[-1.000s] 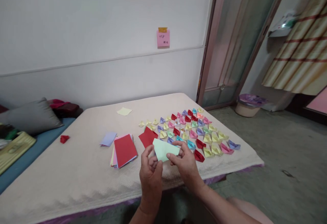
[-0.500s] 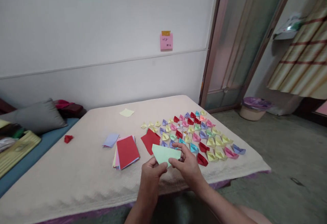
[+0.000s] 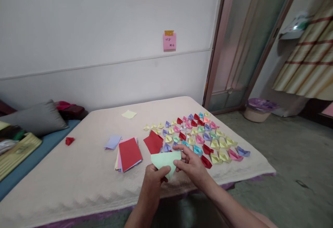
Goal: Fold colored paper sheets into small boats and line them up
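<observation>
A light green sheet of folded paper (image 3: 164, 158) is held up over the front of the bed, its long straight edge on top and a point downward. My left hand (image 3: 154, 179) pinches its lower left part, thumb across the front. At its right corner, the thumb and fingers of my right hand (image 3: 191, 163) close on the edge. Just beyond the hands lies a red sheet (image 3: 153, 142). Rows of small folded paper boats (image 3: 200, 139) in several colours spread to the right.
Left of the hands are a stack of coloured paper (image 3: 130, 154) and some lilac sheets (image 3: 112, 142). A yellow sheet (image 3: 129, 114) lies farther back, a crumpled-looking red paper piece (image 3: 69, 141) far left. A pink note (image 3: 169, 42) hangs on the wall. A lined bin (image 3: 257, 111) stands on the floor.
The green paper has turned so its long edge is level and its point faces down, and it sits slightly lower and left. Both hands still hold it.
</observation>
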Tool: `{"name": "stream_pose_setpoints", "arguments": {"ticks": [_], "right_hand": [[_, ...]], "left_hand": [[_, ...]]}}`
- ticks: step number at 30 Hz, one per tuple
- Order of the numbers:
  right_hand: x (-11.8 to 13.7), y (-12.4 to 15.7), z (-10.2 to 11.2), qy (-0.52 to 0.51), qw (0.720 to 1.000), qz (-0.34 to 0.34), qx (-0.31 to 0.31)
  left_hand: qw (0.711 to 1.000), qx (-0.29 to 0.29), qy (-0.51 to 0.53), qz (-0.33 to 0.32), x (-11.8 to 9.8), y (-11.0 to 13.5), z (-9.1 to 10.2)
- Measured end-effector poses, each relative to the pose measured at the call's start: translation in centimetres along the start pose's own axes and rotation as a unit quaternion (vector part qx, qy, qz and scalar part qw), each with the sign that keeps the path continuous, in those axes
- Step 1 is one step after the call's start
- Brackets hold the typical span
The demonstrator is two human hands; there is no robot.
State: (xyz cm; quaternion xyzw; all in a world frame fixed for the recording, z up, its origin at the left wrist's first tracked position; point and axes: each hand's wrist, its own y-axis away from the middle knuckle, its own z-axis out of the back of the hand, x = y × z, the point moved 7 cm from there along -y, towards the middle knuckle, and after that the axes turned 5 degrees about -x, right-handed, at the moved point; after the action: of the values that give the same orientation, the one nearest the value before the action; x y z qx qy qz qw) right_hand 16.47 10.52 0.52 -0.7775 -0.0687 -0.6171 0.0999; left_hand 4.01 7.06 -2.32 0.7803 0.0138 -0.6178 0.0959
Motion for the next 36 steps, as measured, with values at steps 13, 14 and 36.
{"name": "stream_pose_setpoints", "arguments": {"ticks": [13,14,36], "right_hand": [[1.1,0.2,1.0,-0.016,0.998,0.034,-0.042],[1.1,0.2,1.0,-0.024,0.999,0.025,-0.039],[-1.1,-0.2,0.5,-0.062,0.998,-0.032,0.0]], "left_hand": [[0.999,-0.014,-0.025,-0.03,0.0,-0.5,0.8],[0.999,-0.015,-0.029,-0.03,0.1,-0.5,0.8],[0.997,0.002,-0.063,-0.038,-0.5,-0.3,0.4]]}}
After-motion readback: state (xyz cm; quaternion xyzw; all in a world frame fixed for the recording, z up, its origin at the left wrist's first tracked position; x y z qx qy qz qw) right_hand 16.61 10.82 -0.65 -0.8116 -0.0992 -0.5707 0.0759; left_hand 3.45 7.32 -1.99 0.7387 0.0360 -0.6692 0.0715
